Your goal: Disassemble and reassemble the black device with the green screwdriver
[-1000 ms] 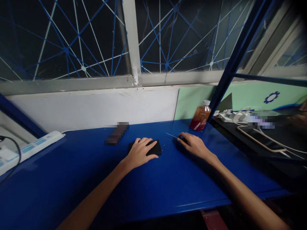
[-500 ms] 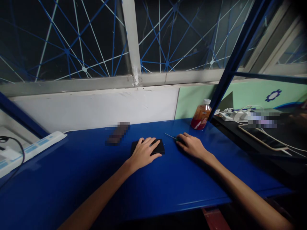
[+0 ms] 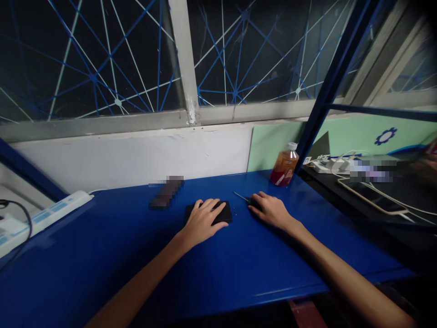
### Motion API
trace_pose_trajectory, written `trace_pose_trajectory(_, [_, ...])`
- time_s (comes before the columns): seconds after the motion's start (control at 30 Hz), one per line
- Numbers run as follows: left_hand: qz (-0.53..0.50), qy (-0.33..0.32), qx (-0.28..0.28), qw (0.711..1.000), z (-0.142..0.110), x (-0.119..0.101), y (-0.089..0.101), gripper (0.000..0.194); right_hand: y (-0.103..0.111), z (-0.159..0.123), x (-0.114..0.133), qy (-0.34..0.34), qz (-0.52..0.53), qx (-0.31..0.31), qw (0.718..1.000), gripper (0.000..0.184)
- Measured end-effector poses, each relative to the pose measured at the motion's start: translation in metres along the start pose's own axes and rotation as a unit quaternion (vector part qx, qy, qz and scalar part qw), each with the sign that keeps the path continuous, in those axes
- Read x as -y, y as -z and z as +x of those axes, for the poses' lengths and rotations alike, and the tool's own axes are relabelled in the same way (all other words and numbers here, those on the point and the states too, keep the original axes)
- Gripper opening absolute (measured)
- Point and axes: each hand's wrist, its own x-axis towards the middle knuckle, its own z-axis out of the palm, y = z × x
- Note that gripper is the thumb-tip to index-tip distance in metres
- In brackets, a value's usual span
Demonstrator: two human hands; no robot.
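Note:
My left hand lies palm down with its fingers spread over a flat black rectangular object; most of that object's top is covered, so its kind stays unclear. To the right, my right hand is wrapped round the dark handle of a screwdriver. The thin metal shaft points left and away from me, close above or on the blue table. Between the two hands, tiny screw-like bits lie on the tabletop, too small to make out fully.
The blue table bears a blurred-out dark object, a bottle of reddish drink and a white power strip. A blue metal post rises at the right. Beyond it, a phone and cables lie on a black table, near another person's blurred hand.
More of the tiny bits show between my hands. Both hands keep nearly the same places, and the view has shifted slightly.

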Motion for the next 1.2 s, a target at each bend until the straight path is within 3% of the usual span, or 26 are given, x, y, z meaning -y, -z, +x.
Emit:
trace_pose_trajectory(0.27, [0.052,0.013,-0.008,0.999,-0.04,0.02,0.017,0.056,0.001,0.0,0.0,0.006,0.016,-0.017,1.0,0.039])
trace_pose_trajectory(0.43, [0.062,0.035,-0.023,0.997,-0.058,0.031,0.017,0.051,0.001,0.0,-0.001,0.002,0.026,-0.023,0.999,0.044])
trace_pose_trajectory(0.6, [0.059,0.044,-0.038,0.997,-0.053,0.027,0.013,0.047,0.013,0.006,0.008,0.017,0.025,-0.078,0.996,0.044])
trace_pose_trajectory(0.77, [0.07,0.045,-0.042,0.996,-0.044,0.023,0.012,0.051,0.027,0.023,0.038,0.116,0.041,-0.096,0.988,0.048])
trace_pose_trajectory(0.97, [0.083,0.068,-0.075,0.991,-0.045,0.017,0.01,0.051,0.018,0.025,0.069,0.195,0.077,-0.063,0.976,0.052])
trace_pose_trajectory(1.2, [0.065,0.06,-0.099,0.991,-0.046,0.016,0.009,0.058,0.008,0.018,0.069,0.233,0.077,-0.059,0.968,0.052])
